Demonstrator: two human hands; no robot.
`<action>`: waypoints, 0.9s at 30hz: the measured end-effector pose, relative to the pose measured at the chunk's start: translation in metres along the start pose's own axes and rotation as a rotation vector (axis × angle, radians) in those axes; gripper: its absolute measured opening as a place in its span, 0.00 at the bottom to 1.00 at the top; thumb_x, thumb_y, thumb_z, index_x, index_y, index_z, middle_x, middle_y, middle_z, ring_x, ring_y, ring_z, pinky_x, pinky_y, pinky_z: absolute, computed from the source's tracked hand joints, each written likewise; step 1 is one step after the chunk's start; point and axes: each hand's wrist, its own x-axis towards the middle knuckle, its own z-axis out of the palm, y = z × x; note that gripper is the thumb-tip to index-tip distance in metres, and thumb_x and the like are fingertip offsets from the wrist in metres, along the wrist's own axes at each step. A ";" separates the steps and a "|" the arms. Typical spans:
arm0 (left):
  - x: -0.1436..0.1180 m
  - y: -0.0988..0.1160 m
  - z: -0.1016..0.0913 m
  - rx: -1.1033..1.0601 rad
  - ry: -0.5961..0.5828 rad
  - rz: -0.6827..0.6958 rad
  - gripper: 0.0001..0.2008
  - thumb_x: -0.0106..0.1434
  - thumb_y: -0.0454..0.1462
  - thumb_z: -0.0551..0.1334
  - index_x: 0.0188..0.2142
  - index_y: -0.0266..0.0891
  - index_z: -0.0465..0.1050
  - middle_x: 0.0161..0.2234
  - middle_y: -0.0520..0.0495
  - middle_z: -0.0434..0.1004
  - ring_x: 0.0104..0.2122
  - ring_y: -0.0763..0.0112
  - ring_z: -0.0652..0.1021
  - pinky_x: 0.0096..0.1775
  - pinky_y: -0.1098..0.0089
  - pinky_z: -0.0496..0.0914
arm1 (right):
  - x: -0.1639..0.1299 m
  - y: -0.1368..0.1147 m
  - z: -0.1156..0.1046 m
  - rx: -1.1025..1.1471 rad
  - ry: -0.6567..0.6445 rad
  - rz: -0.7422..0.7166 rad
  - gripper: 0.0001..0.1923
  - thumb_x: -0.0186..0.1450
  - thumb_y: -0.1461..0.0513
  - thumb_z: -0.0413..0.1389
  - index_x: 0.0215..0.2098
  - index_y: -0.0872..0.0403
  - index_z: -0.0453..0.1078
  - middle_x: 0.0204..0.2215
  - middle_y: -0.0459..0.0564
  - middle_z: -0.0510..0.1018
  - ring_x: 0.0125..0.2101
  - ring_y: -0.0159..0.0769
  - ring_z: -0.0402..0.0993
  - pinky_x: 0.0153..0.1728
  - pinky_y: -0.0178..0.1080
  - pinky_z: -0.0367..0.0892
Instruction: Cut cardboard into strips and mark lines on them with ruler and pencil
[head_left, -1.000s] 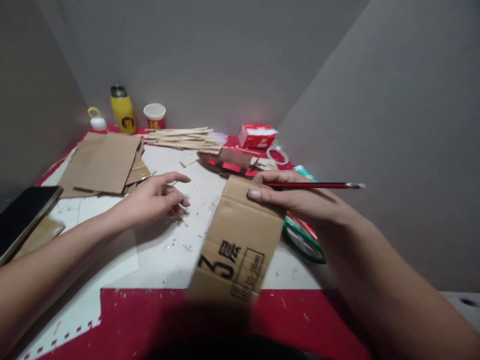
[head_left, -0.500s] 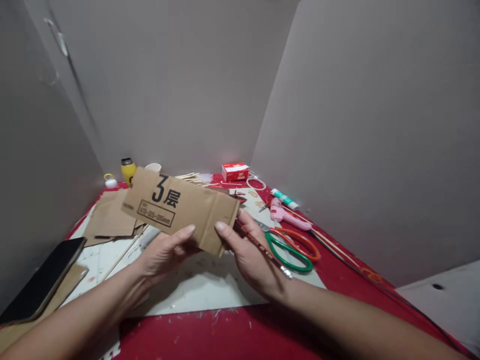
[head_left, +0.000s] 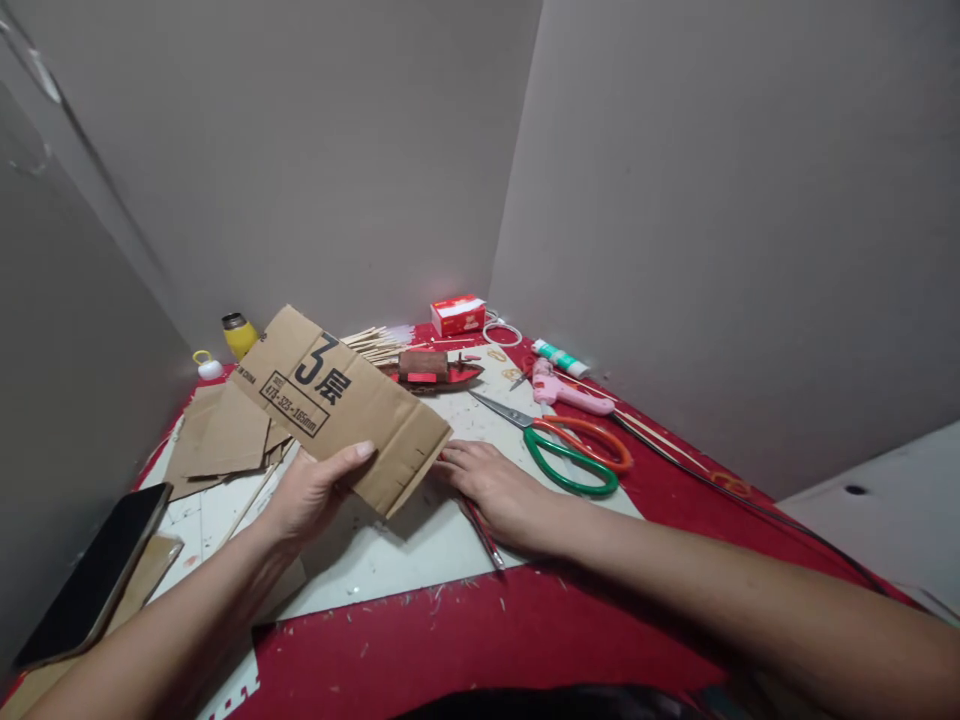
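Note:
My left hand [head_left: 311, 490] grips a folded piece of brown cardboard [head_left: 352, 420] by its lower edge, thumb on the printed face. The piece is tilted above the white mat, with a large black "3" and a boxed size printed on it. My right hand [head_left: 502, 495] is palm down low over the mat, just right of the cardboard. A dark red pencil [head_left: 484, 537] sticks out from beneath it toward me, its metal end near the mat's front edge. The fingertips are partly hidden. Large scissors [head_left: 574, 485] with green and orange handles lie right of this hand.
More cardboard pieces [head_left: 225, 430] and a black phone [head_left: 94, 570] lie at left. At the back are a small model boat [head_left: 427, 370], thin sticks [head_left: 367, 345], a red box [head_left: 457, 315] and a yellow bottle [head_left: 238, 337]. A pink glue gun [head_left: 570, 392] lies at right.
My right hand has let go of the cardboard and moved down to the mat with the pencil. The cardboard, now in my left hand alone, has tilted more steeply. The view has shifted slightly.

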 end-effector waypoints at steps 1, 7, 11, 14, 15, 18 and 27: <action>0.000 0.000 0.000 0.005 -0.001 -0.008 0.35 0.49 0.40 0.77 0.56 0.41 0.73 0.46 0.43 0.83 0.51 0.53 0.79 0.50 0.61 0.76 | -0.002 0.000 -0.002 -0.017 -0.020 0.000 0.23 0.62 0.69 0.53 0.54 0.51 0.73 0.49 0.57 0.79 0.54 0.46 0.72 0.55 0.53 0.67; 0.005 0.001 -0.003 0.042 0.001 -0.056 0.35 0.48 0.38 0.77 0.56 0.42 0.73 0.41 0.46 0.85 0.53 0.52 0.79 0.55 0.59 0.73 | -0.036 0.027 -0.046 -0.200 0.041 0.246 0.29 0.65 0.67 0.49 0.64 0.56 0.63 0.59 0.64 0.72 0.58 0.54 0.68 0.57 0.60 0.64; 0.010 0.001 -0.006 0.070 -0.003 -0.071 0.33 0.49 0.38 0.76 0.55 0.42 0.74 0.42 0.45 0.85 0.53 0.52 0.79 0.55 0.59 0.74 | -0.057 0.059 -0.080 -0.305 0.003 0.479 0.17 0.62 0.65 0.52 0.48 0.57 0.73 0.43 0.65 0.79 0.44 0.56 0.75 0.46 0.58 0.69; 0.010 0.002 -0.007 0.090 -0.005 -0.070 0.33 0.49 0.38 0.76 0.55 0.42 0.74 0.42 0.46 0.85 0.52 0.52 0.79 0.53 0.60 0.75 | -0.059 0.071 -0.092 -0.286 -0.098 0.554 0.09 0.59 0.65 0.54 0.38 0.54 0.74 0.33 0.57 0.79 0.30 0.45 0.74 0.33 0.46 0.68; 0.009 0.003 -0.007 0.094 -0.005 -0.069 0.33 0.49 0.38 0.76 0.55 0.42 0.74 0.42 0.45 0.84 0.51 0.53 0.80 0.53 0.60 0.75 | -0.057 0.073 -0.094 -0.272 -0.125 0.565 0.08 0.58 0.64 0.55 0.36 0.53 0.73 0.31 0.55 0.79 0.27 0.42 0.73 0.30 0.43 0.66; 0.007 0.005 -0.007 0.094 -0.006 -0.053 0.34 0.49 0.39 0.76 0.55 0.41 0.74 0.42 0.44 0.84 0.50 0.52 0.81 0.53 0.60 0.75 | -0.055 0.078 -0.093 -0.247 -0.159 0.589 0.09 0.53 0.64 0.59 0.34 0.52 0.71 0.28 0.51 0.78 0.24 0.38 0.70 0.25 0.39 0.61; 0.003 0.017 -0.005 0.042 0.006 0.032 0.32 0.50 0.42 0.76 0.55 0.41 0.74 0.39 0.45 0.85 0.52 0.52 0.79 0.57 0.57 0.72 | -0.068 0.066 -0.091 -0.247 0.054 0.618 0.12 0.58 0.51 0.57 0.26 0.48 0.63 0.20 0.48 0.69 0.21 0.40 0.64 0.23 0.42 0.59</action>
